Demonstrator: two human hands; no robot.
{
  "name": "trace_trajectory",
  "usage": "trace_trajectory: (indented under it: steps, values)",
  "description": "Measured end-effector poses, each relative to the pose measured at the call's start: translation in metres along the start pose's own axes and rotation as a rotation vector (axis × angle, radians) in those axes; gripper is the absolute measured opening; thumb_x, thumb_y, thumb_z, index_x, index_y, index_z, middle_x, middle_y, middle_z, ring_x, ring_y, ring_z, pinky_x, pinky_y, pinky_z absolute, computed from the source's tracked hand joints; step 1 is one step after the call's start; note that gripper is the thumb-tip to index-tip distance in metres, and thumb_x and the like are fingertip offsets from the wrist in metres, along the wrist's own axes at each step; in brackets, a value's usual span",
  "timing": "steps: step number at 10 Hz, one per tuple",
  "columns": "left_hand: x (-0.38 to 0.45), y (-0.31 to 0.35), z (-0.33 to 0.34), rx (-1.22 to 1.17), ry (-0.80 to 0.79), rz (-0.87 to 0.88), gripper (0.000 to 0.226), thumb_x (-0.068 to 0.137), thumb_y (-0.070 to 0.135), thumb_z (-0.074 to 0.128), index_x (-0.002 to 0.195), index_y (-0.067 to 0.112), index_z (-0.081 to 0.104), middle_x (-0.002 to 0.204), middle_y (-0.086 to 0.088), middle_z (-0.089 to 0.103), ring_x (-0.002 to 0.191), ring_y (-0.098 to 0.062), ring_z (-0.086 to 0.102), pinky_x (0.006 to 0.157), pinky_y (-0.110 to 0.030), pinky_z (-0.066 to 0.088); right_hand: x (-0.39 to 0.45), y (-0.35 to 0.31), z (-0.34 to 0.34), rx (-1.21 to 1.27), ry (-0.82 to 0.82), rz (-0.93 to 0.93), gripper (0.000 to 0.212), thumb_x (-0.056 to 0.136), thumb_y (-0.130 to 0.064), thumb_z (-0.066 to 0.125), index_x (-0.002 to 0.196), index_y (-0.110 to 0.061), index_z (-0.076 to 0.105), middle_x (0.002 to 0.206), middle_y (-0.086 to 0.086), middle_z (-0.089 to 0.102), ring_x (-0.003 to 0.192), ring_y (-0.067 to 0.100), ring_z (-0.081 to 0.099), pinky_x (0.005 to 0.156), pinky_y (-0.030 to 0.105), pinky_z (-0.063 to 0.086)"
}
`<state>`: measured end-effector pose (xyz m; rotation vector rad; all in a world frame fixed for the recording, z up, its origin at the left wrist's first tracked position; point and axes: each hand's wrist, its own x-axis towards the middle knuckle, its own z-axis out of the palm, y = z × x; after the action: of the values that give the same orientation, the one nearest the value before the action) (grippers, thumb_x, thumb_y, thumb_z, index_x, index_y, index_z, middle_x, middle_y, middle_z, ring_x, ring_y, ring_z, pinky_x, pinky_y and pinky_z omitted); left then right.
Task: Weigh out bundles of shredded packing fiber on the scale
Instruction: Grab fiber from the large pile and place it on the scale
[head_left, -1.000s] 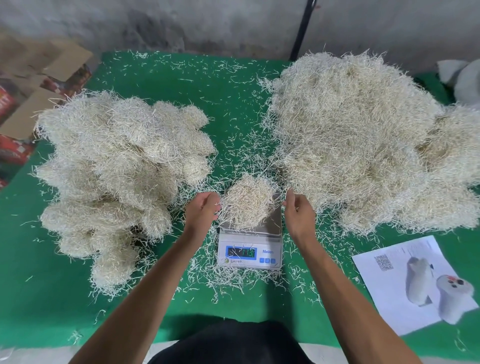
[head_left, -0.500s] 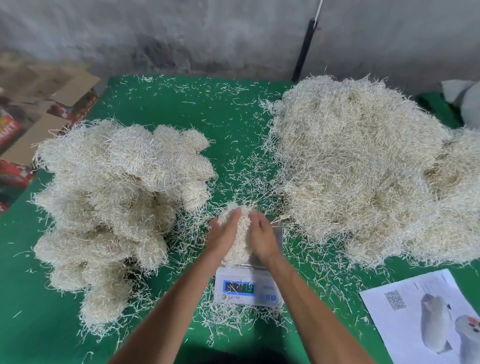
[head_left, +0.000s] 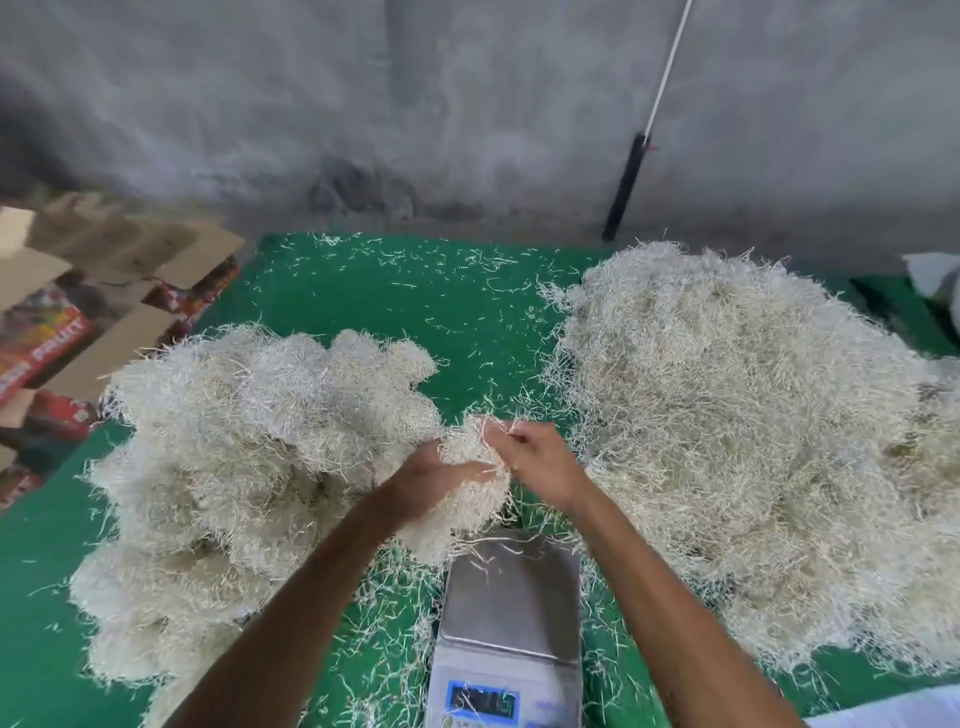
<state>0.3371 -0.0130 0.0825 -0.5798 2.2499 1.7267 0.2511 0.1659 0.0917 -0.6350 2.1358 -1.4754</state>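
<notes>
Both hands hold one bundle of fiber in the air, above the green table and just beyond the far edge of the scale. The bundle does not touch the scale. It is a loose, rounded clump of thin, pale cream shreds, tangled and springy, with stray strands sticking out on every side.

The left hand grips the bundle from the left side and below, with fingers curled into the fiber. The right hand grips the upper right part of the bundle, its fingers curled round the top strands.

The scale stands on the table, near the person. Its steel platform is bare except for a few loose shreds. The lit display on the front panel shows digits, but they are too blurred to read.

To the left of the bundle lies a pile of rounded bundles of the same fiber, stacked against one another. The held bundle is just beside this pile; contact cannot be determined. To the right lies a larger, unsorted heap of fiber, looser and wider in form. Loose shreds are scattered over the table between the two.

A white sheet shows at the lower right corner. Cardboard boxes lie left of the table. A dark pole leans on the grey wall.
</notes>
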Motion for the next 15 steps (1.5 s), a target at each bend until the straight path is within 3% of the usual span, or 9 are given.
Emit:
trace_trajectory:
  steps: [1,4,5,7,8,10,12,14,15]
  values:
    - [-0.003,-0.008,0.001,-0.001,0.034,0.020,0.129,0.060,0.075,0.077,0.146,-0.006,0.026,0.146,-0.041,0.030,0.133,-0.050,0.040,0.114,-0.058,0.032,0.014,-0.008,-0.046,-0.132,-0.001,0.015,0.048,0.099,-0.055,0.060,0.066,-0.020,0.065,0.079,-0.007,0.072,0.053,0.002,0.054,0.074,0.033,0.053]
    - [-0.022,-0.006,0.023,-0.376,-0.033,0.152,0.064,0.084,0.065,0.063,0.137,0.029,0.057,0.140,0.006,0.060,0.135,-0.017,0.049,0.103,-0.029,0.048,-0.009,0.026,0.005,0.377,0.090,0.231,0.028,0.095,-0.054,0.066,0.107,-0.031,0.075,0.068,-0.001,0.060,0.053,0.014,0.047,0.053,0.025,0.041]
    - [-0.043,-0.018,0.010,-0.495,0.029,0.355,0.043,0.102,0.009,0.045,0.111,0.041,0.072,0.111,0.001,0.073,0.106,-0.013,0.068,0.081,-0.020,0.056,-0.017,0.031,-0.004,0.141,0.029,0.158,0.037,0.098,-0.052,0.064,0.087,-0.017,0.070,0.065,-0.003,0.055,0.060,0.020,0.051,0.065,0.026,0.047]
    - [-0.042,-0.069,-0.032,-0.781,0.364,-0.016,0.023,0.108,0.030,0.037,0.119,0.018,0.053,0.099,-0.001,0.056,0.078,-0.014,0.057,0.054,-0.025,0.055,-0.005,0.034,-0.074,1.062,0.569,0.240,0.020,0.109,-0.018,0.047,0.123,-0.011,0.059,0.091,0.003,0.064,0.073,0.012,0.059,0.061,0.023,0.050]
    - [-0.046,-0.073,-0.030,-0.410,0.305,0.123,0.048,0.088,-0.003,0.056,0.126,0.026,0.053,0.091,-0.002,0.073,0.080,-0.013,0.073,0.060,-0.018,0.058,-0.003,0.037,-0.054,0.980,0.316,0.231,0.031,0.110,-0.016,0.044,0.132,0.002,0.057,0.125,0.019,0.067,0.113,0.030,0.067,0.088,0.035,0.061]
    - [-0.044,-0.052,-0.022,-0.511,0.387,0.005,0.027,0.095,0.058,0.052,0.093,0.031,0.054,0.088,0.010,0.066,0.057,-0.004,0.068,0.050,-0.024,0.057,-0.006,0.045,-0.040,0.248,0.095,0.374,0.038,0.100,-0.036,0.065,0.084,-0.002,0.058,0.062,0.003,0.057,0.046,0.016,0.046,0.060,0.033,0.051]
    - [-0.040,-0.074,-0.012,-0.626,0.223,0.110,0.040,0.066,0.066,0.081,0.085,0.031,0.079,0.077,0.000,0.075,0.069,-0.017,0.073,0.058,-0.029,0.061,-0.005,0.040,-0.127,0.414,0.783,0.129,0.032,0.105,-0.034,0.056,0.110,-0.005,0.068,0.102,0.010,0.072,0.092,0.023,0.074,0.085,0.037,0.062]
    - [-0.028,-0.065,0.046,-0.375,0.253,-0.117,0.043,0.107,0.005,0.035,0.150,0.007,0.038,0.146,-0.011,0.043,0.141,-0.038,0.037,0.092,-0.018,0.042,-0.040,0.073,-0.110,0.004,0.778,0.307,0.054,0.109,-0.039,0.049,0.145,0.001,0.051,0.140,0.019,0.061,0.125,0.032,0.061,0.110,0.046,0.048]
    - [-0.030,-0.046,0.064,-0.375,0.184,-0.108,0.035,0.106,0.003,0.036,0.124,0.020,0.060,0.124,-0.030,0.059,0.104,-0.026,0.068,0.076,-0.033,0.057,-0.070,0.082,-0.082,-0.172,0.893,0.240,0.046,0.107,-0.033,0.051,0.138,0.000,0.059,0.132,0.018,0.066,0.106,0.031,0.070,0.093,0.047,0.060]
